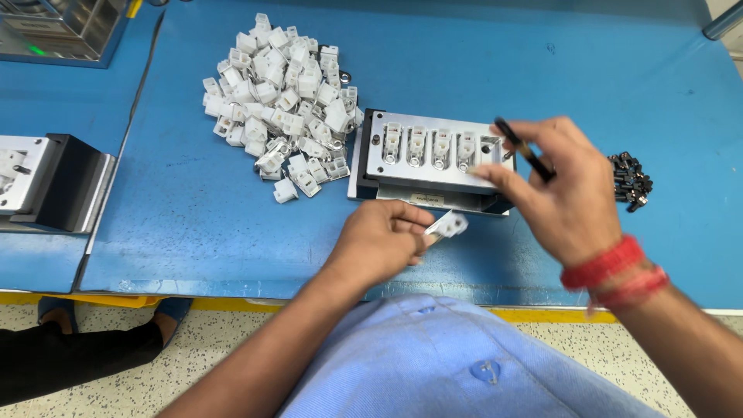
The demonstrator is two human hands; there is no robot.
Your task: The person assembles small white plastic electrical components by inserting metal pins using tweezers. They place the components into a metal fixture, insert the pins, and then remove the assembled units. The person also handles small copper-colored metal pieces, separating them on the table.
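Observation:
My left hand (381, 238) pinches a small white plastic part (446, 225) just in front of a grey metal jig (371, 151). The jig holds several white parts in a row of slots. My right hand (559, 192) hovers over the jig's right end and grips a thin dark tool (525, 150), its tip pointing at the rightmost slot. A heap of loose white plastic parts (282, 97) lies to the left of the jig. A small pile of black screws (631, 180) sits to the right, behind my right hand.
The blue bench mat (193, 201) ends at a yellow front edge. A second grey and black fixture (46, 182) stands at the far left, a metal box (66, 27) at the top left. Another person's dark-clothed leg (70, 356) shows below the bench.

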